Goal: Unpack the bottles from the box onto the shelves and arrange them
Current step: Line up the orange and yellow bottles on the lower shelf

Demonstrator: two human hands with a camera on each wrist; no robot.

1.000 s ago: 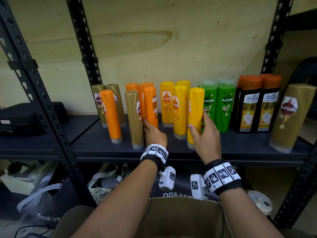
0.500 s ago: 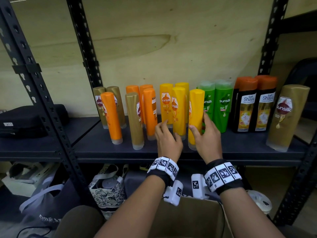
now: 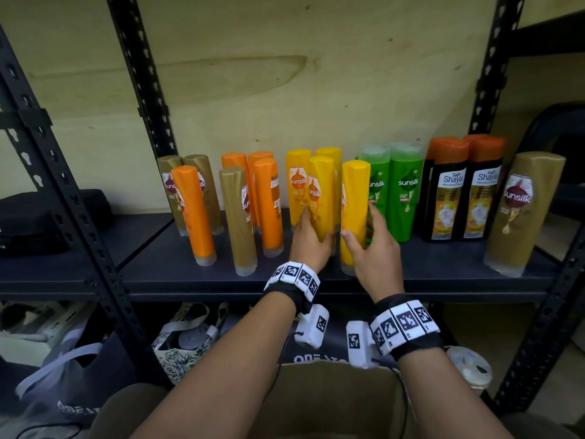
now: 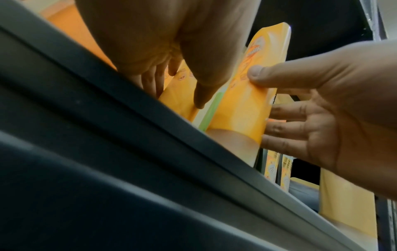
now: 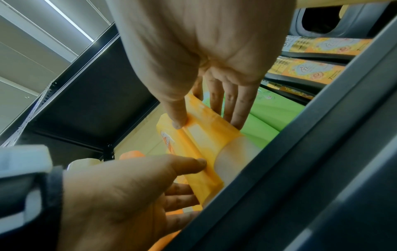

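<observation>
The dark metal shelf (image 3: 177, 274) is carrying the unpacked shampoo bottles upright in colour groups — gold, orange, yellow, green, black — so like is standing with like. The cardboard box (image 3: 332, 403) is sitting below the wrists. Both hands are working the yellow group, probably squaring it up. The right hand (image 3: 373, 248) is gripping the front yellow bottle (image 3: 354, 201), thumb on one face, fingers behind. The left hand (image 3: 308, 240) is clasping the neighbouring yellow bottle (image 3: 321, 191) — thumb and fingers around its lower body.
</observation>
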